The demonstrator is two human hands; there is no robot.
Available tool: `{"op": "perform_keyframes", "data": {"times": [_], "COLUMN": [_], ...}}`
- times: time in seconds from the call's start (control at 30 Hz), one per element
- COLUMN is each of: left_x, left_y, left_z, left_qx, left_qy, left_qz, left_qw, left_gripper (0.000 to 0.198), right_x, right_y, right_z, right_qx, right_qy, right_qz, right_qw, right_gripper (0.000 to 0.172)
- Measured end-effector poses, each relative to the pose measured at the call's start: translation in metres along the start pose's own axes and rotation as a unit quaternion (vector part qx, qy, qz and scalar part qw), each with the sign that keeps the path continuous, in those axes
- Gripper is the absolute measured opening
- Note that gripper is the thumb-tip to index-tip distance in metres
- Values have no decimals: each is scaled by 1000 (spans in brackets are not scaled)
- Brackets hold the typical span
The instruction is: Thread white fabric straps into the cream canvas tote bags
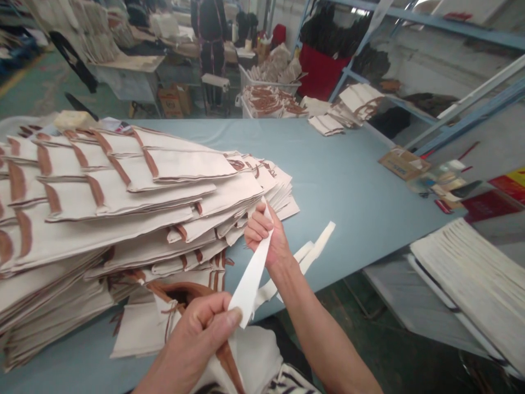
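Observation:
A white strip (255,271) stretches between my two hands above the front edge of the table. Thumb and fingers of my left hand (205,328) pinch its near end. Farther out, my right hand (266,232) is closed around the other end. Under my right forearm lie more pale strips (318,246) on the blue table. Close to my left hand is a cream fabric piece with brown trim (180,290), partly hidden by that hand. White cloth (256,350) lies below my hands at my lap.
Large overlapping stacks of cream fabric pieces with brown edging (176,164) cover the left of the blue table (353,180). A small cardboard box (404,162) sits at the right edge. Beside the table, a stand bears layered pale pieces (471,273). A person (210,33) stands beyond.

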State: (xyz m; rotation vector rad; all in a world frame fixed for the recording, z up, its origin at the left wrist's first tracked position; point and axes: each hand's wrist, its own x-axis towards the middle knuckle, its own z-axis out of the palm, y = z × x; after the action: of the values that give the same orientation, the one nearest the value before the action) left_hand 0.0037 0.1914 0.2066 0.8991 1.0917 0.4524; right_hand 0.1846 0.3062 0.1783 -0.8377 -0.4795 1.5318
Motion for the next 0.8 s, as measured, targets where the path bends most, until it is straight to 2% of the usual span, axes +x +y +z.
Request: {"op": "perform_keyframes", "data": {"times": [0.1, 0.2, 0.27, 0.33, 0.43, 0.47, 0.53, 0.6, 0.67, 0.73, 0.8], "left_x": [-4, -9, -12, -13, -11, -9, -6, -6, -7, -10, -14], "left_y": [6, 8, 10, 13, 20, 23, 28, 33, 36, 37, 37], "left_z": [1, 1, 0, -2, -7, -9, -13, -16, -19, -22, -25], "left_qx": [8, -4, 2, 47, 167, 209, 281, 338, 381, 406, 399], "left_qy": [14, 23, 23, 20, 6, -1, -16, -25, -15, 0, 7], "left_qz": [-6, -25, -30, -14, 38, 52, 67, 62, 59, 58, 54], "left_qw": [1000, 999, 999, 999, 985, 977, 957, 939, 922, 912, 915], "left_gripper": [70, 70, 67, 61, 50, 47, 41, 37, 34, 30, 25], "right_x": [4, 2, -8, -26, -60, -70, -83, -84, -80, -76, -73], "right_y": [3, 7, 5, -3, -17, -19, -16, -5, 8, 18, 18], "right_z": [-13, -38, -54, -59, -41, -30, -7, 10, 17, 16, 13], "right_qx": [-63, -147, -206, -254, -295, -305, -302, -249, -244, -287, -343], "right_qy": [27, 71, 103, 111, 42, -15, -185, -278, -301, -292, -281], "right_qz": [-20, -51, -82, -106, -108, -103, -96, -54, -15, -3, -4], "right_qw": [997, 985, 970, 955, 948, 947, 930, 926, 922, 912, 896], "right_gripper": [40, 44, 44, 43, 42, 41, 44, 49, 56, 60, 55]}}
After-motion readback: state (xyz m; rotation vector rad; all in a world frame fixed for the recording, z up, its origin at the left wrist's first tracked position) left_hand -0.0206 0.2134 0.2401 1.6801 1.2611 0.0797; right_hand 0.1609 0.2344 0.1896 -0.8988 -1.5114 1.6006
